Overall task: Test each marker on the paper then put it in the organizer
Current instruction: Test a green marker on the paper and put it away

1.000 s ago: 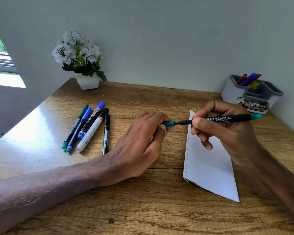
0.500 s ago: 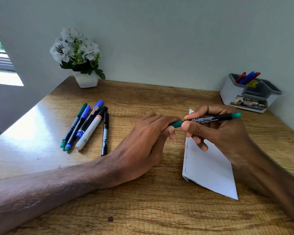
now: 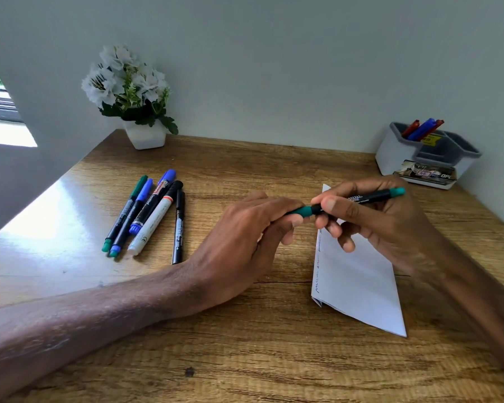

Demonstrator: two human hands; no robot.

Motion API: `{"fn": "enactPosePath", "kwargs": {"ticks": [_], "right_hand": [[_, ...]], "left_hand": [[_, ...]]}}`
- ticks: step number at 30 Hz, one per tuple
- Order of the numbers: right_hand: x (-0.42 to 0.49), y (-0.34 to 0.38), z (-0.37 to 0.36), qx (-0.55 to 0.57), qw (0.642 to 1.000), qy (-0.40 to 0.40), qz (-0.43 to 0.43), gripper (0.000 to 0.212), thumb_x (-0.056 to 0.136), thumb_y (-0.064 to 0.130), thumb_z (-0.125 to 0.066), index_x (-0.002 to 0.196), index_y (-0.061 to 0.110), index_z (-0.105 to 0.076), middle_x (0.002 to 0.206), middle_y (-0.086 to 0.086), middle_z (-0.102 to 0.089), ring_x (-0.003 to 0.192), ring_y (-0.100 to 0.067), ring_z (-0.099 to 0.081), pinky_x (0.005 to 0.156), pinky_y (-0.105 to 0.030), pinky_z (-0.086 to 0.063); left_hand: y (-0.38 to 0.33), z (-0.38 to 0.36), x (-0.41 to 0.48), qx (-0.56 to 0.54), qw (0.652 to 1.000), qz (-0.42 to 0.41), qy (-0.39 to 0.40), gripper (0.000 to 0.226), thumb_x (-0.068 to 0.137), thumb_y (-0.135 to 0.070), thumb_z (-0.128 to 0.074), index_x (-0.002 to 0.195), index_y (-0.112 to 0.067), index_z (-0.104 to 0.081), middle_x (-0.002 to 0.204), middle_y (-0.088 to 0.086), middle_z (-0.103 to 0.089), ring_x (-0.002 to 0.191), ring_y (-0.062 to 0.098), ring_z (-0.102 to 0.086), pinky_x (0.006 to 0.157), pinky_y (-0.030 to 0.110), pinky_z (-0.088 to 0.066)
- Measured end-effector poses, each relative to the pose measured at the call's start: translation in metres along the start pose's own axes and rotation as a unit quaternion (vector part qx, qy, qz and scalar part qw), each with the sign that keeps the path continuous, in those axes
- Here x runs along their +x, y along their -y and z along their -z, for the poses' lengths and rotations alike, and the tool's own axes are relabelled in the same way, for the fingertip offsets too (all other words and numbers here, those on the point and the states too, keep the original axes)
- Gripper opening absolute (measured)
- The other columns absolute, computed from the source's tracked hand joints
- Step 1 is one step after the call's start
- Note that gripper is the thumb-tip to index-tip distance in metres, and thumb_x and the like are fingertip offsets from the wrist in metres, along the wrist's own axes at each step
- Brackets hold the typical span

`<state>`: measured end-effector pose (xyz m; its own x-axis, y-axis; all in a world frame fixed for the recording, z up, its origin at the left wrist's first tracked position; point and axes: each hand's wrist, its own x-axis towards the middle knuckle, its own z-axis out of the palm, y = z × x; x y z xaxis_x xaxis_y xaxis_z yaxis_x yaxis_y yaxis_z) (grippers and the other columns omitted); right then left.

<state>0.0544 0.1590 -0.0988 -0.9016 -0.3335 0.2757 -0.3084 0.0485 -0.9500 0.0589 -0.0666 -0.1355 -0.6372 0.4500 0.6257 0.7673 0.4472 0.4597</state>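
Note:
My right hand (image 3: pixel 373 225) grips a black marker with green ends (image 3: pixel 370 196) above the folded white paper (image 3: pixel 358 274). My left hand (image 3: pixel 245 242) pinches the marker's green cap (image 3: pixel 300 211), which sits on the barrel. The paper bears short scribbled lines along its left edge. Several more markers (image 3: pixel 149 216) lie side by side on the wooden desk (image 3: pixel 245 359) to the left. The grey and white organizer (image 3: pixel 396 152) stands at the back right and holds red and blue markers (image 3: pixel 422 129) in one compartment.
A white pot of white flowers (image 3: pixel 134 97) stands at the back left against the wall. A window is at the far left. Walls close the desk at the back and on the right.
The cap in my left hand and the marker in my right have come together; the cap now sits on the tip. Both hands shifted slightly left and toward me.

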Motion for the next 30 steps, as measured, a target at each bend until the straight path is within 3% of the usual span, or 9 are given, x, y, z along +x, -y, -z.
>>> {"fn": "enactPosePath", "kwargs": {"ticks": [5, 13, 19, 22, 25, 30], "right_hand": [[0.001, -0.003, 0.000, -0.003, 1.000, 0.002, 0.016, 0.023, 0.083, 0.015, -0.072, 0.099, -0.001, -0.078, 0.081, -0.021, -0.074, 0.063, -0.023, -0.068, 0.052, -0.026, -0.056], [0.002, -0.001, 0.002, -0.023, 1.000, 0.006, 0.020, 0.022, 0.085, 0.010, -0.070, 0.103, -0.002, -0.075, 0.083, -0.021, -0.075, 0.066, -0.024, -0.070, 0.055, -0.028, -0.058], [0.003, 0.009, 0.018, -0.128, 0.992, 0.000, 0.012, 0.025, 0.082, 0.015, -0.076, 0.105, 0.005, -0.078, 0.088, -0.011, -0.079, 0.073, -0.024, -0.073, 0.058, -0.031, -0.061], [0.002, 0.015, 0.030, -0.142, 0.988, -0.047, 0.026, 0.024, 0.076, 0.016, -0.079, 0.098, 0.008, -0.078, 0.090, -0.002, -0.080, 0.073, -0.013, -0.074, 0.059, -0.025, -0.061], [0.001, 0.016, 0.039, -0.195, 0.979, -0.050, 0.038, 0.020, 0.075, 0.018, -0.081, 0.095, 0.012, -0.079, 0.088, 0.001, -0.080, 0.074, -0.013, -0.074, 0.063, -0.022, -0.060], [0.002, 0.014, 0.034, -0.321, 0.944, -0.020, 0.066, 0.026, 0.075, 0.030, -0.084, 0.101, 0.025, -0.081, 0.094, 0.016, -0.079, 0.091, -0.007, -0.074, 0.078, -0.022, -0.059]], "left_hand": [[-0.001, 0.000, 0.000, 0.001, 1.000, 0.000, -0.007, 0.019, 0.107, -0.015, -0.052, 0.107, -0.009, -0.070, 0.078, -0.010, -0.064, 0.073, 0.007, -0.057, 0.069, 0.016, -0.040], [-0.002, 0.000, 0.001, 0.017, 1.000, 0.005, -0.005, 0.019, 0.107, -0.015, -0.053, 0.113, -0.012, -0.071, 0.078, -0.013, -0.063, 0.072, 0.004, -0.055, 0.068, 0.009, -0.034], [-0.004, -0.003, 0.004, 0.023, 0.999, 0.017, 0.023, 0.024, 0.108, -0.028, -0.048, 0.115, -0.019, -0.069, 0.086, -0.017, -0.066, 0.080, 0.004, -0.056, 0.070, 0.012, -0.036], [-0.006, 0.000, 0.005, 0.023, 0.999, 0.036, -0.011, 0.022, 0.105, -0.033, -0.054, 0.107, -0.021, -0.072, 0.083, -0.020, -0.065, 0.077, -0.003, -0.053, 0.066, 0.010, -0.037], [-0.005, 0.003, 0.009, 0.016, 0.997, 0.047, -0.055, 0.015, 0.102, -0.031, -0.061, 0.098, -0.023, -0.073, 0.079, -0.026, -0.060, 0.074, -0.004, -0.053, 0.064, 0.009, -0.038], [-0.012, 0.001, 0.019, 0.003, 0.994, 0.053, -0.096, 0.012, 0.099, -0.034, -0.066, 0.091, -0.028, -0.073, 0.077, -0.028, -0.060, 0.072, 0.005, -0.056, 0.061, 0.023, -0.045]]}}
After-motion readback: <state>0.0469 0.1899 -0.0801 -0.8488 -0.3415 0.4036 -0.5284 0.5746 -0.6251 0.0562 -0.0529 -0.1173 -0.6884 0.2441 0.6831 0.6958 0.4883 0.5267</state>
